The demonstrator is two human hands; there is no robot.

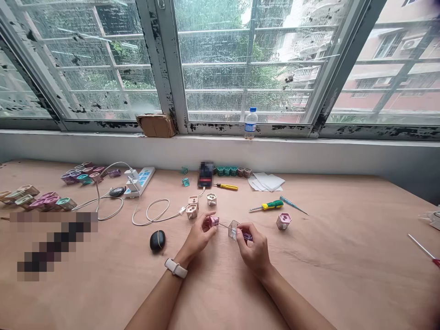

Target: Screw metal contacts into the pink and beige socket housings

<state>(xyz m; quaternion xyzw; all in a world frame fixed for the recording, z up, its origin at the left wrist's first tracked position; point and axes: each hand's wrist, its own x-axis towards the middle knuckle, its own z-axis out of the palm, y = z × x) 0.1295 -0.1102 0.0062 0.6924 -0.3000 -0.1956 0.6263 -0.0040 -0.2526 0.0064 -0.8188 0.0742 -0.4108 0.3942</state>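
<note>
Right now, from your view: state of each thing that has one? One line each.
Left hand: pinching pink plastic housing.
Right hand: gripping purple-handled screwdriver, shaft pointing toward the pink housing.
Clear plastic housing: upright at the right hand's fingers.
Power strip: white charger plugged in.
Phone: lying on table, cable attached, screen blurred.
Water bottle: upright on sill, capped.
Window: shut.

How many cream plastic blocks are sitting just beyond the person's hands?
3: two cream plastic blocks, the rear block and front block adjoining, and a third block to their right.
</note>
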